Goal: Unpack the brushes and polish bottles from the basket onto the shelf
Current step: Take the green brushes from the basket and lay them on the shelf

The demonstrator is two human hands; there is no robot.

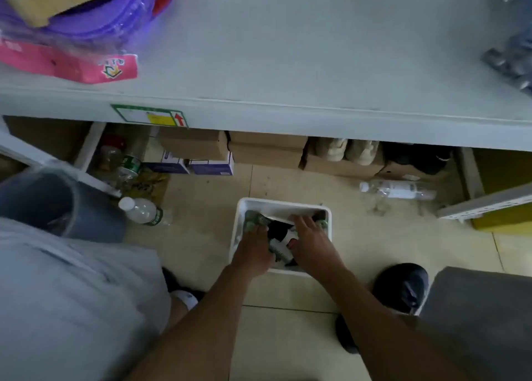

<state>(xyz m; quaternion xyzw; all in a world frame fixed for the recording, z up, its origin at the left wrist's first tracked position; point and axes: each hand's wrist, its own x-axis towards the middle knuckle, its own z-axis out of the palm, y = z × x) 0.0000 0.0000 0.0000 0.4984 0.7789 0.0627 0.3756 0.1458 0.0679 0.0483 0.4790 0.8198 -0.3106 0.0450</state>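
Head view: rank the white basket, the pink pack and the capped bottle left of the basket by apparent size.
1. Basket
2. Pink pack (nearer the camera and cut off at the edge, so unsure)
3. Bottle

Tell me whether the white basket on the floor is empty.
Not empty: the basket holds a dark item and green-labelled items.

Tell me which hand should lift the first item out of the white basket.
Left, probably: the left hand seems to curl round a green-grey pack in the basket, while the right hand lies spread flat over a black-and-white bottle.
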